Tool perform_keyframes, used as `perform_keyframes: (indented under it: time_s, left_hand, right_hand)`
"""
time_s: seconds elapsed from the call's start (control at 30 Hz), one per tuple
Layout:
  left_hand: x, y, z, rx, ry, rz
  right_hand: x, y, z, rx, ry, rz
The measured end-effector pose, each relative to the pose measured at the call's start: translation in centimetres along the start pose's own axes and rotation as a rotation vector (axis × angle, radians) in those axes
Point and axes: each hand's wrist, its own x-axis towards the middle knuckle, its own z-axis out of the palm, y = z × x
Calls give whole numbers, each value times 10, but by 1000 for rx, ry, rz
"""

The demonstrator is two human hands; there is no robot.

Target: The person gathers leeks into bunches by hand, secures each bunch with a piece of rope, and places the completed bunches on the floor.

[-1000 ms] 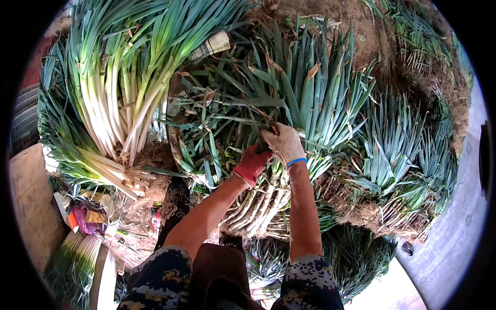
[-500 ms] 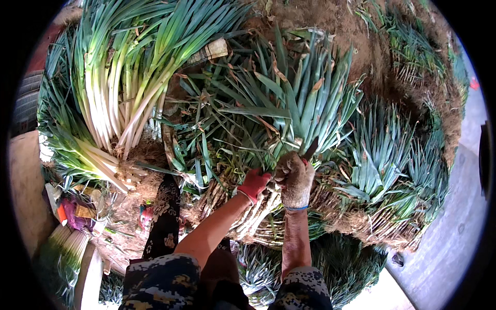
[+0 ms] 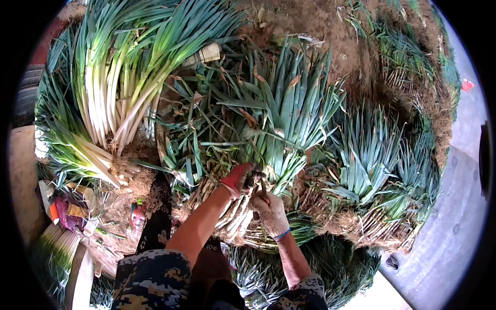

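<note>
A bundle of leeks (image 3: 294, 108) lies before me, long leaves pointing away, pale soiled stalks (image 3: 232, 217) toward me. My left hand (image 3: 243, 178), in a red glove with dark fingers, is closed at the top of those stalks; what exactly its fingers grip is hidden. Just below and right, my right hand (image 3: 269, 211), in a dirty white glove with a blue cuff, holds a knife (image 3: 262, 188), its blade pointing up beside the left fingers.
Loose long white leeks (image 3: 106, 98) lie upper left. More leek bundles (image 3: 369, 160) fill the right and lower middle, on soil (image 3: 336, 36). A purple bag (image 3: 72, 212) lies lower left. A grey concrete floor (image 3: 434, 248) runs along the right edge.
My right hand moved up then down over the last second, now lower, with the knife blade beside the left fingers. My left hand has shifted slightly down and left. The view shifted slightly.
</note>
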Motion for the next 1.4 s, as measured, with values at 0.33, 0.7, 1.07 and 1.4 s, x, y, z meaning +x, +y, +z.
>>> perform_keyframes:
  time_s: [0.33,0.7,1.07,1.4]
  left_hand:
    - [-34,37,-7,-118,-46,36]
    - [36,-56,-15,159,171,184]
    - [79,-102,-61,601,298,508]
    - [53,-79,1,812,514,323]
  right_hand:
    - [93,-48,-23,-117,371,-246]
    - [178,-99,-38,-1419,101,-376]
    - [67,-69,-43,-510,196,-112]
    - [-112,-98,-82,-27,487,-290]
